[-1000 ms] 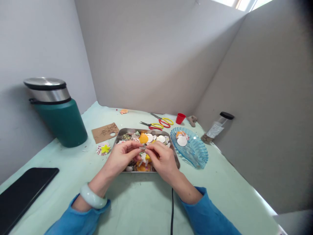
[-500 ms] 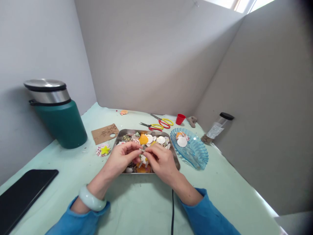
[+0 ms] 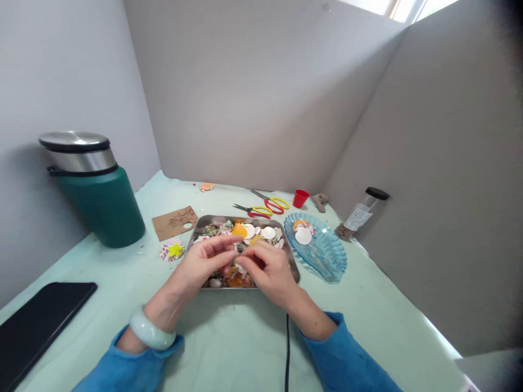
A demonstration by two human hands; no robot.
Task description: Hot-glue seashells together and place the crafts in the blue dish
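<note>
My left hand [image 3: 203, 263] and my right hand [image 3: 266, 268] meet over the front of a metal tray [image 3: 293, 264] filled with several shells, white, orange and speckled. Both hands have their fingers pinched together on a small piece held between them; it is too small to name. A pale bangle [image 3: 149, 331] sits on my left wrist, and both arms wear blue sleeves.
A blue glass dish [image 3: 322, 251] with a white shell lies right of the tray. Behind are yellow-and-red scissors [image 3: 269, 206], a red cup [image 3: 301, 197], a brown card [image 3: 175, 221] and a plastic jar [image 3: 362, 213]. A green flask [image 3: 93, 188] and black tablet [image 3: 38, 321] lie left.
My hands have drawn slightly nearer to me and lower over the tray's front, still pinched together; the right fingers have curled a little more over the small piece.
</note>
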